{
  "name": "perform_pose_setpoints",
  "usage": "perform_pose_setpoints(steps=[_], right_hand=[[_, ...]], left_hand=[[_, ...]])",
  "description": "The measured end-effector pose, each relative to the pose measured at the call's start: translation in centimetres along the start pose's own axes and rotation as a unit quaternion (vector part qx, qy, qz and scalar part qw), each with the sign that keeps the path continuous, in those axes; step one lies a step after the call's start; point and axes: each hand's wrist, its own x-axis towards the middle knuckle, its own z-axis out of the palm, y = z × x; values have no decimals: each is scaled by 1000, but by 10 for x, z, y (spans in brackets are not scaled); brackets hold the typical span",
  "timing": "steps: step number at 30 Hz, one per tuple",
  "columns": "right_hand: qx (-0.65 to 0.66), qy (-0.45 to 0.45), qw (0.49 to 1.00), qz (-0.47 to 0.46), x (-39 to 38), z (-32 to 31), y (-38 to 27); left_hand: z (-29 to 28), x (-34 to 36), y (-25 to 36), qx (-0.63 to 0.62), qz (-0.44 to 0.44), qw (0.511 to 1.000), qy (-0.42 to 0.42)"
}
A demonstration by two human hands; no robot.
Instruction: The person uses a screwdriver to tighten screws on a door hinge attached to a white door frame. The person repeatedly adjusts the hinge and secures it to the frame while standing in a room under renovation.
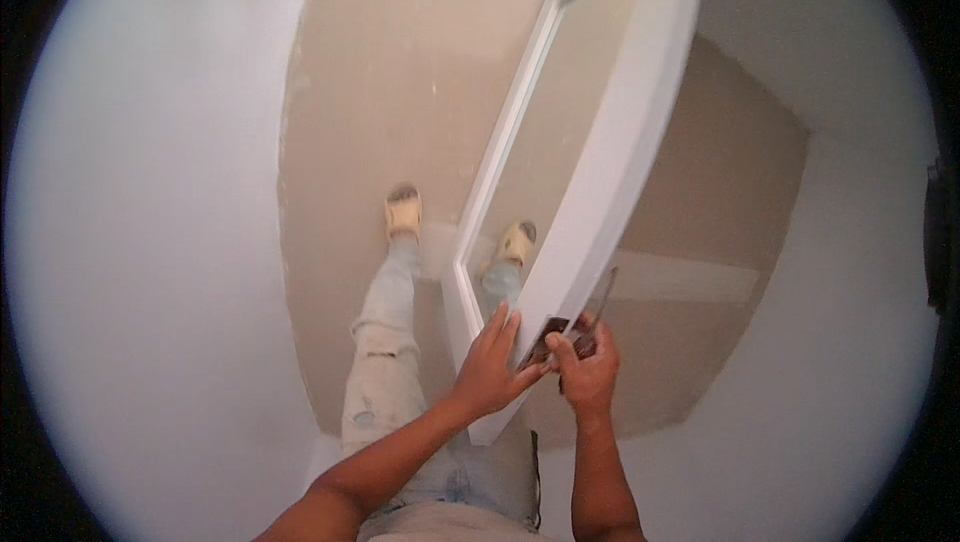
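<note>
A white door [600, 172] with a long glass pane [560, 102] stands tilted across the middle of the view. My left hand [489, 370] lies against its near end, fingers stretched over the frame and thumb reaching toward a dark opening with a lock plate [553, 327] in the door's edge. Just right of that opening, my right hand [588, 370] is closed around a screwdriver [611, 287], its thin shaft pointing away from me. The right thumb sits at the opening's rim. My fingers hide most of the tool's handle, and small parts there are too blurred to name.
Beige floor [370, 72] runs under the door, with a paler strip [690, 279] on the right. White walls [150, 242] rise on both sides. My feet wear yellow slippers [403, 210]; one shows through the glass. A dark object [938, 237] is at the far right rim.
</note>
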Motion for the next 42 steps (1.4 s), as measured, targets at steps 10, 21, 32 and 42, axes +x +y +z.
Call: perform_pose_setpoints(steps=[10, 21, 32, 42], right_hand=[[90, 8, 970, 224, -96, -71, 67], [185, 58, 880, 434, -212, -37, 256], [30, 217, 953, 208, -228, 0, 94], [73, 118, 990, -19, -175, 76, -84]], left_hand=[[-31, -19, 63, 141, -47, 989, 10], [-64, -59, -23, 244, -25, 965, -96], [-257, -135, -153, 249, -140, 951, -120], [-394, -208, -264, 239, -227, 944, -17]])
